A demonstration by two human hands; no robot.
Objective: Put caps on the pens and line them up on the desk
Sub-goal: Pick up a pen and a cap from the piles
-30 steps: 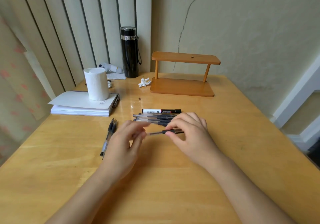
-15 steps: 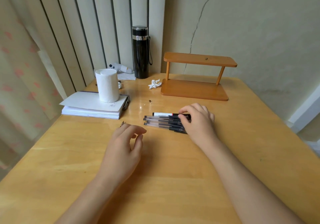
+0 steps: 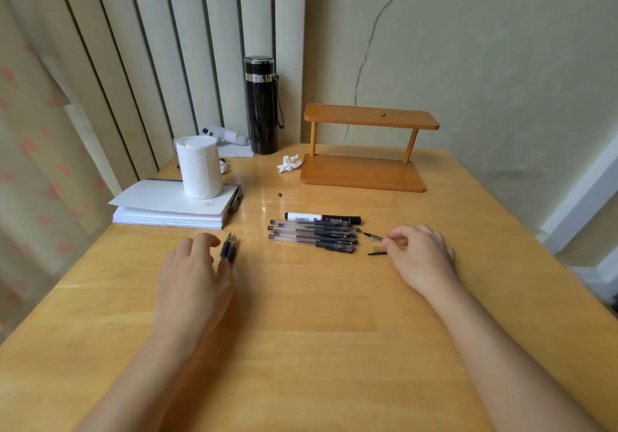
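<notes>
On the wooden desk [image 3: 317, 331] both forearms reach forward. The left hand [image 3: 192, 274] lies palm down, fingers loosely spread over two uncapped pens [image 3: 229, 248]. The right hand [image 3: 422, 257] pinches a clear cap [image 3: 374, 237] just beside the row of capped pens [image 3: 314, 235].

desk [image 3: 334, 331] (wooden) | pens [image 3: 314, 234] | shelf [image 3: 364, 174] | flask [image 3: 261, 107] | papers [image 3: 167, 211]

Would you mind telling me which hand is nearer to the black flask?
Left. The left hand lies in front of the black flask, slightly to its left; the right hand sits farther off, beyond the row of pens.
</notes>
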